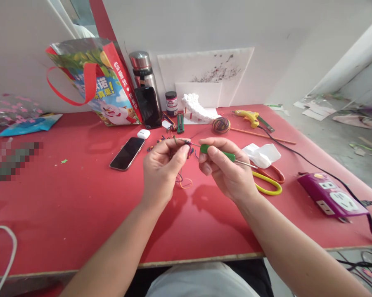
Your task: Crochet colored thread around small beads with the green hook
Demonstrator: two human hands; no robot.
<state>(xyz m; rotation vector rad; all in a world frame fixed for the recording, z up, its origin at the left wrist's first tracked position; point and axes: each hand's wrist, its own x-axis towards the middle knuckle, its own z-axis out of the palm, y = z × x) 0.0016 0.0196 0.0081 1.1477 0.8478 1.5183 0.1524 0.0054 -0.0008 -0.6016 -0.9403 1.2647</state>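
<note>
My left hand [162, 167] is closed, pinching a small piece of multicoloured crochet work [189, 149] between thumb and fingers; most of the piece is hidden. In my right hand [231, 169] is a crochet hook [224, 155] with a green handle, its thin metal tip pointing left and reaching the yarn at my left fingertips. The hook's other metal end sticks out to the right. Loose strands of yarn [186, 185] hang below my left hand. Behind my hands lies a ball of variegated yarn [221, 125], a strand running from it towards the work.
A smartphone [128, 153] and white earphone case [143, 134] lie left. Behind stand a bag [111, 99], a thermos [142, 68], a dark phone [148, 108] and a jar [171, 104]. Right are scissors [271, 190], tissue [263, 153], a glue gun [247, 117] and a purple power strip [331, 196].
</note>
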